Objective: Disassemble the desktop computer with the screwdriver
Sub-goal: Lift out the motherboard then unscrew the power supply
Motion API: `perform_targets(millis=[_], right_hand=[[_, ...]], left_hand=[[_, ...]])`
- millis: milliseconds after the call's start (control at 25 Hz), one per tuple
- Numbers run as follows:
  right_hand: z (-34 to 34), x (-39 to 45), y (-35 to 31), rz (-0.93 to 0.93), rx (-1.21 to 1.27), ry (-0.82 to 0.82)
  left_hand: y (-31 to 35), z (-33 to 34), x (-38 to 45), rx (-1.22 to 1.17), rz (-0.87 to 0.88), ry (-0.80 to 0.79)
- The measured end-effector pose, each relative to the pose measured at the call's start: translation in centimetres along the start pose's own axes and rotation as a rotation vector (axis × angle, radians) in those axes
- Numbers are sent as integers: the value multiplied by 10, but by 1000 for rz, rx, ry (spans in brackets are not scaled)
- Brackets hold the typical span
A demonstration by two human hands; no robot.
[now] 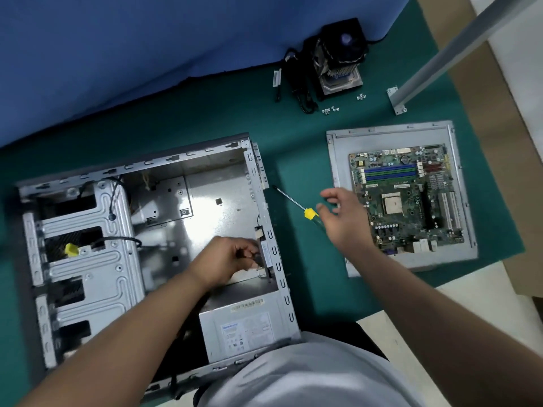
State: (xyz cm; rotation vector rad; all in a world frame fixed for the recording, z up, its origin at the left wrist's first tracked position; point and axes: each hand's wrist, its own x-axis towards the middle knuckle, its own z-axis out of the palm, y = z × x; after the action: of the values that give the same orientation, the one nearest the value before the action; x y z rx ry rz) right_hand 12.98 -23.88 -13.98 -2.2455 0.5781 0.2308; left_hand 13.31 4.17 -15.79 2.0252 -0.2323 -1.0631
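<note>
While left hand pinches inside the case, the screwdriver lies under the spread right hand.

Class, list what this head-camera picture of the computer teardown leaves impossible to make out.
- What the left hand pinches at the case wall: fingers cover it.
- Screwdriver handle end: behind the blurred right hand.
- Power supply label text: too small.
- Case's near corner: hidden by the person's shirt.

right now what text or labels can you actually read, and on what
None is legible.
Power supply label: blue brand line and fine print, blurred.
Yellowish barcode strip on its upper edge: too small.
Motherboard markings: too small.
White sticker on the case rear wall by the left hand: unreadable.
</note>
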Motion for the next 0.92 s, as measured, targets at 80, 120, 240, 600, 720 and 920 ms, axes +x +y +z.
perform_targets(millis=[80, 120, 240, 600, 720, 920], right_hand=[[-5, -23, -8, 17, 35, -31], [-8, -32, -14, 15, 63, -43], [-15, -58, -43, -67, 135, -56], [6, -106, -156, -414, 78, -336], [5, -109, -163, -406, 42, -301], [-23, -97, -167, -349, 95, -260]], left_hand=[[-1, -10, -3, 9, -82, 70], [1, -15, -8, 2, -110, 122], [7, -24, -34, -101, -112, 324], [65, -29, -114, -534, 180, 598], [78, -28, -120, -566, 175, 580], [82, -34, -126, -505, 96, 495]])
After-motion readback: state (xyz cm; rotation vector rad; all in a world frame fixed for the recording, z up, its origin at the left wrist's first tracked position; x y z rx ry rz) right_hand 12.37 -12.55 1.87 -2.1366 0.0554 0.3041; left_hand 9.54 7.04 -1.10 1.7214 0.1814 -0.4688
